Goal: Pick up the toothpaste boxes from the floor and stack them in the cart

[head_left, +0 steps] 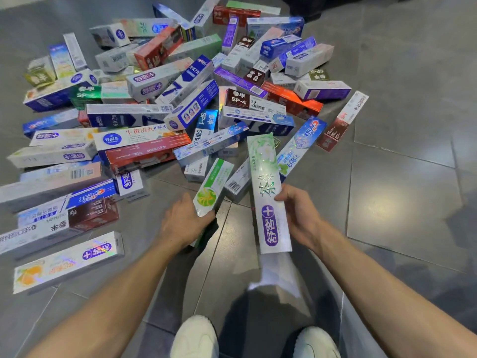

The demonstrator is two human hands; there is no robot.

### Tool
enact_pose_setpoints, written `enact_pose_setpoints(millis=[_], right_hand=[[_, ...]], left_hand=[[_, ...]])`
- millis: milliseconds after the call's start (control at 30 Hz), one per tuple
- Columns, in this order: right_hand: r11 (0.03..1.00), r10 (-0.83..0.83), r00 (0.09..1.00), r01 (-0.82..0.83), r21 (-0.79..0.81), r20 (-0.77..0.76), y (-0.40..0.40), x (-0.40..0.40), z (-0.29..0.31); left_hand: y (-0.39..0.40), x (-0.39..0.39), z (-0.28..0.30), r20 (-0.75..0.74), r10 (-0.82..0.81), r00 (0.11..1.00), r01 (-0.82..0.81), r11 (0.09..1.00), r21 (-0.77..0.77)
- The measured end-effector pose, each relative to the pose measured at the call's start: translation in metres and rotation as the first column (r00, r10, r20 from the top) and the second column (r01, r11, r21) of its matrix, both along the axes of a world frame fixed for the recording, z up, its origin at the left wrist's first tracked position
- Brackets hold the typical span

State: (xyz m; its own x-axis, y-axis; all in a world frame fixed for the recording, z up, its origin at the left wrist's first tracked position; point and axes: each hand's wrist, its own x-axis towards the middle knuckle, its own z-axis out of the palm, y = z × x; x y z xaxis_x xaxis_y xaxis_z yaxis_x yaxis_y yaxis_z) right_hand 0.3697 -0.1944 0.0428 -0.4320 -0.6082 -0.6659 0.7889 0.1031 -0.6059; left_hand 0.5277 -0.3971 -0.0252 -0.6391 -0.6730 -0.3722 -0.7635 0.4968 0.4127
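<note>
The right hand (296, 210) gripped a long green-and-silver box (268, 192) mid-length, the left hand (185, 218) pinched a lime box (213, 186) just beside it; both looked light, stiff, glossy-slick.

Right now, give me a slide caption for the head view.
Each hand grips one toothpaste box above the floor pile: left hand, green-ended box; right hand, long white-green box.

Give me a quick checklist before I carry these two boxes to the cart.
1. Right hand grips the long green box: ok.
2. Left hand grips the lime box: ok.
3. Long green box off the floor: ok, it is raised above the tiles.
4. Lime box free of the pile: cannot tell, its far end is among other boxes.
5. Cart in sight: not ok, not visible in this view.
6. Footing: ok, bare floor around both shoes.
</note>
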Motion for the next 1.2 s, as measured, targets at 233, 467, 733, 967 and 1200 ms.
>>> enact_pose_setpoints(millis=[233,467,733,967,1200], right_hand=[[0.996,-0.029,0.996,0.036,0.077,-0.090,0.006,0.004,0.004],[0.998,-0.019,0.996,0.023,0.050,-0.087,0.001,0.007,0.015],[0.996,-0.081,0.971,0.069,-0.061,-0.225,-0.037,-0.016,0.061],[0.993,-0.114,0.953,0.099,-0.068,-0.280,-0.052,-0.044,0.135],[0.977,-0.205,0.944,0.180,-0.118,-0.259,-0.037,-0.057,0.305]], left_hand=[[0.014,0.011,0.014,-0.204,0.272,0.940,-0.201,0.929,0.312],[0.031,-0.006,0.059,-0.296,0.451,0.842,-0.209,0.779,0.591],[0.037,-0.060,0.120,-0.371,0.594,0.713,-0.165,0.657,0.736],[0.025,-0.091,0.212,-0.338,0.680,0.650,-0.149,0.550,0.822],[0.025,-0.096,0.388,-0.357,0.655,0.666,-0.126,0.571,0.811]])
